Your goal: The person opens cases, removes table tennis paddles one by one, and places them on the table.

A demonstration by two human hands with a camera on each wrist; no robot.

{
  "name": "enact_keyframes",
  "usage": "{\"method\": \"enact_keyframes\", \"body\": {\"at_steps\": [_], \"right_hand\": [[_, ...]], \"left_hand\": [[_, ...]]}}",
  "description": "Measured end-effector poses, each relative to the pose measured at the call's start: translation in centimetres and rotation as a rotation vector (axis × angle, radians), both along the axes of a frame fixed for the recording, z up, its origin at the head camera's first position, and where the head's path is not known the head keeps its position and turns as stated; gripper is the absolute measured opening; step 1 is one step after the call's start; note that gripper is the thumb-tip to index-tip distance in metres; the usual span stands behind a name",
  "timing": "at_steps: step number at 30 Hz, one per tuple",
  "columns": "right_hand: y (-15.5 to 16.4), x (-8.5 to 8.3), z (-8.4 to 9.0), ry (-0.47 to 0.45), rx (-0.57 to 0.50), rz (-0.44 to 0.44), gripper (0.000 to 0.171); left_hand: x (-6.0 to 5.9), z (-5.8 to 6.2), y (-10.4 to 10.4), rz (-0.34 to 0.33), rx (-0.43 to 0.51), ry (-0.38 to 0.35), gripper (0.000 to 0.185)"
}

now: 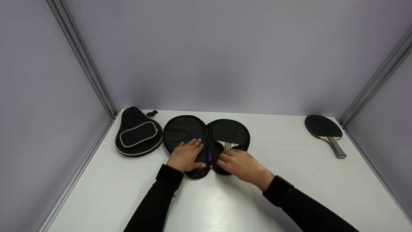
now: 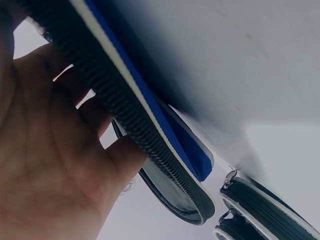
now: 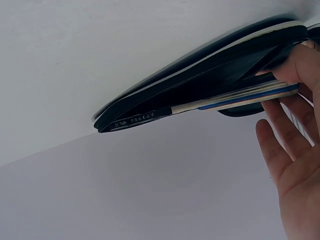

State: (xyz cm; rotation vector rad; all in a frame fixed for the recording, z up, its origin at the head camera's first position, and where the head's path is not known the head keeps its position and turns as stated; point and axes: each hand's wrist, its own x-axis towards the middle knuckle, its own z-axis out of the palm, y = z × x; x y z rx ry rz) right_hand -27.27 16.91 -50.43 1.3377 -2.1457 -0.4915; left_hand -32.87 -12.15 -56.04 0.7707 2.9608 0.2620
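An unzipped black paddle case point(image 1: 182, 127) lies spread on the table, its two halves side by side. My left hand point(image 1: 186, 156) rests on the left half with its fingers spread; in the left wrist view the zipper edge point(image 2: 135, 130) runs along that hand. A black table tennis paddle point(image 1: 228, 131) lies in the right half, blade toward the back. My right hand point(image 1: 241, 165) grips the paddle's handle, which it mostly hides in the head view. From the right wrist, the handle point(image 3: 255, 97) shows between thumb and fingers, with the blade edge inside the case rim point(image 3: 200, 65).
To the left sits a second black case point(image 1: 138, 133) with white piping and a front pocket. Another black paddle point(image 1: 323, 126) lies at the far right, handle toward the front. Pale walls point(image 1: 206, 58) enclose the white table point(image 1: 283, 145) at the back and sides.
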Motion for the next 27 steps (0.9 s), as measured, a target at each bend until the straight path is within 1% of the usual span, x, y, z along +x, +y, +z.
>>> {"method": "enact_keyframes", "body": {"at_steps": [2,3,4,8,9,12,15,16,17,19,20,22,23,24,26,27], "right_hand": [[0.0,0.0,0.1,0.007,-0.013,-0.007,0.023],[0.1,0.0,0.1,0.011,-0.02,-0.012,0.023],[0.1,0.0,0.2,0.015,-0.028,-0.018,0.024],[0.3,-0.2,0.4,0.028,-0.065,-0.04,0.029],[0.3,-0.3,0.5,0.037,-0.075,-0.046,0.03],[0.6,-0.5,0.7,0.063,-0.108,-0.063,0.035],[0.8,-0.6,1.1,0.082,-0.139,-0.092,0.037],[0.9,-0.7,1.2,0.083,-0.148,-0.105,0.038],[0.9,-0.7,1.3,0.083,-0.156,-0.118,0.038],[1.1,-0.8,1.6,0.078,-0.176,-0.147,0.037],[1.2,-0.8,1.7,0.081,-0.187,-0.16,0.037],[1.4,-0.9,1.8,0.089,-0.216,-0.179,0.036],[1.5,-0.9,1.9,0.096,-0.232,-0.191,0.036],[1.6,-0.9,1.9,0.097,-0.248,-0.202,0.036],[1.9,-0.9,2.1,0.088,-0.278,-0.221,0.039],[2.0,-0.8,2.2,0.076,-0.291,-0.23,0.041]], "left_hand": [[0.1,0.3,0.1,-0.003,-0.012,0.005,0.098],[0.3,0.6,0.1,-0.004,-0.02,0.006,0.097],[0.4,0.7,0.1,-0.007,-0.016,0.014,0.097],[1.5,2.6,0.5,-0.002,-0.034,-0.004,0.093],[1.6,2.5,0.5,-0.003,-0.041,0.007,0.091],[2.6,4.0,0.8,0.01,-0.052,-0.005,0.088],[3.1,4.6,0.9,0.02,-0.058,0.001,0.086],[3.0,4.4,0.9,0.017,-0.055,0.012,0.085],[2.5,3.5,0.7,0.009,-0.048,0.039,0.085],[2.5,3.4,0.7,0.012,-0.046,0.037,0.086],[2.0,2.5,0.5,0.007,-0.041,0.056,0.086],[2.1,2.6,0.5,0.001,-0.042,0.058,0.087],[2.5,3.4,0.7,0.01,-0.04,0.034,0.087],[2.4,3.4,0.7,0.012,-0.048,0.03,0.089],[1.2,1.3,0.3,-0.004,-0.051,0.069,0.091],[1.0,1.2,0.3,-0.009,-0.056,0.069,0.092]]}}
